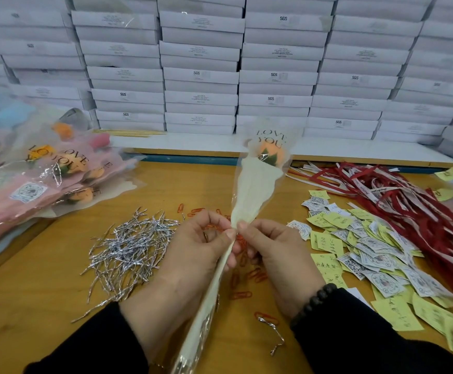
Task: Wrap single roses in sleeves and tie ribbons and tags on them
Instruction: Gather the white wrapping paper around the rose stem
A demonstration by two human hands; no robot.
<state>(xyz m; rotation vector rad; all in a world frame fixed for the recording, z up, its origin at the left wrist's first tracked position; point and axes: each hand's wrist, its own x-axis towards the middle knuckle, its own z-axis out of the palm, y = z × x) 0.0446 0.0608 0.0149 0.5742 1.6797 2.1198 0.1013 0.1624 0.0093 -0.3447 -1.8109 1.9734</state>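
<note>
- Both hands meet over the middle of the table point(58, 287), and the left hand point(187, 255) pinches the sleeve point(255, 190) at its narrow neck.
- The right hand point(276, 252) pinches the same spot from the other side, fingers curled in tight.
- 1 orange rose point(270, 153) sits inside that sleeve, head pointing to the far edge, the tail running back between the wrists.
- No ribbon or tag shows on it, so tying looks like what is left here.
- Silver twist ties point(131, 247) lie heaped just left of the hands, ready.
- Red ribbons point(398, 201) sprawl along the right side, yellow and white tags point(360, 247) piled just beside them.
- Wrapped roses point(44, 179) stack at the left edge, so a good batch looks done.
</note>
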